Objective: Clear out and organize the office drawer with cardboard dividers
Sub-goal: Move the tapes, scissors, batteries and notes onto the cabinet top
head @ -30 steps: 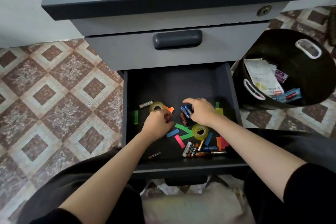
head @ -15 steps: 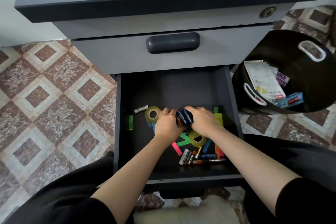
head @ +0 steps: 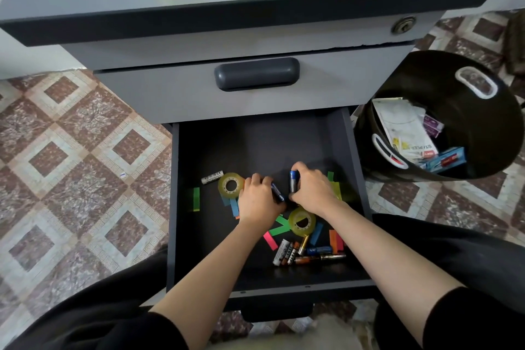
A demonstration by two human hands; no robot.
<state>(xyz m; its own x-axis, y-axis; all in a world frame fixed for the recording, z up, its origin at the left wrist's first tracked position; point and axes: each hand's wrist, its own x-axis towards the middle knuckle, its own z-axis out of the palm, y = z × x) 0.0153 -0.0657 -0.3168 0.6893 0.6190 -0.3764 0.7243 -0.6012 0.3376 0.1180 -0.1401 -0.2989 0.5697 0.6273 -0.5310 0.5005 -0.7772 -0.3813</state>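
Holding a blue battery, the right hand has its fingers curled round it. The battery's long axis runs from 12 to 6 o'clock, and only its upper, 12 o'clock end shows above the fingers. The left hand grips a dark battery that lies from 11 to 5 o'clock and is mostly covered by the fingers. I cannot tell which pole points where on either one.

Both hands are in the middle of the open drawer, which is dark inside. At 5 o'clock of the drawer lies a pile of batteries pointing in mixed directions, with labels too small to read. A white battery lies at 10 o'clock of the left hand, nearly from 9 to 3. One tape roll touches the left hand at 9 o'clock. Coloured paper strips are partly hidden under the hands.
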